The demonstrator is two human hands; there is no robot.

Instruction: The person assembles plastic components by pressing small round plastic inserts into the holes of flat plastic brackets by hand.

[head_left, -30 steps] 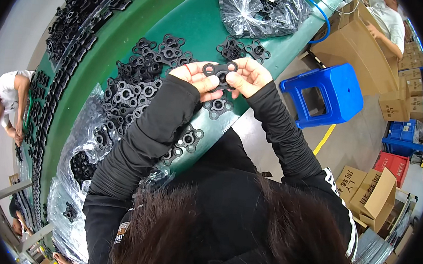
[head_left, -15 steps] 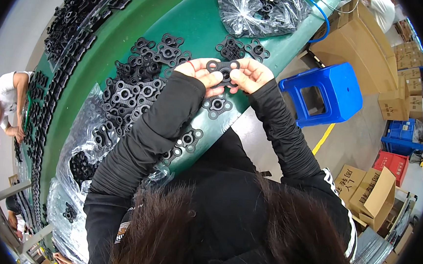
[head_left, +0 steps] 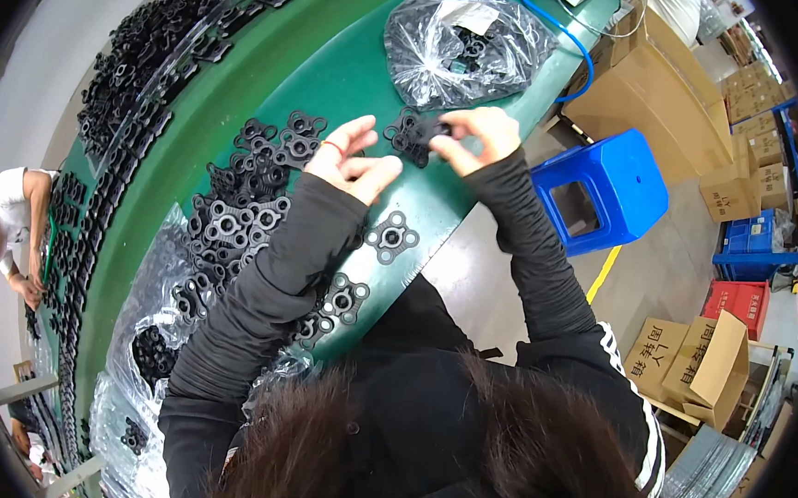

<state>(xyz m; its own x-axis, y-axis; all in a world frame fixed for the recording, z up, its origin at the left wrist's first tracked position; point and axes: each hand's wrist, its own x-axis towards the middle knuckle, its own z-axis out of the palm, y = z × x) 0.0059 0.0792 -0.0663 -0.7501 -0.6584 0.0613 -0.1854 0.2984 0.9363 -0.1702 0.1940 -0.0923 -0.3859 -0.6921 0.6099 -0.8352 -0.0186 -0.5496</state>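
Note:
My right hand (head_left: pixel 483 136) pinches a black plastic part with ring-shaped corners (head_left: pixel 440 129), blurred by motion. It is over or against a small stack of like parts (head_left: pixel 407 137) on the green table; whether they touch I cannot tell. My left hand (head_left: pixel 354 163) is open, its fingers apart and nothing in them, between that stack and a large heap of these parts (head_left: pixel 234 224) on the left. One single part (head_left: pixel 392 237) lies flat nearer to me, with its round centre hub showing. Another part (head_left: pixel 346 299) lies beside my left sleeve.
A clear plastic bag of black parts (head_left: pixel 459 54) stands at the table's far end, by a blue hose (head_left: pixel 583 63). Long rows of parts (head_left: pixel 93 255) line a green belt on the left, where a co-worker (head_left: pixel 17 222) reaches in. A blue stool (head_left: pixel 621 186) stands right.
My hands have parted. The left let go of the part and moved left; the right carried it to the small stack. The view has shifted slightly.

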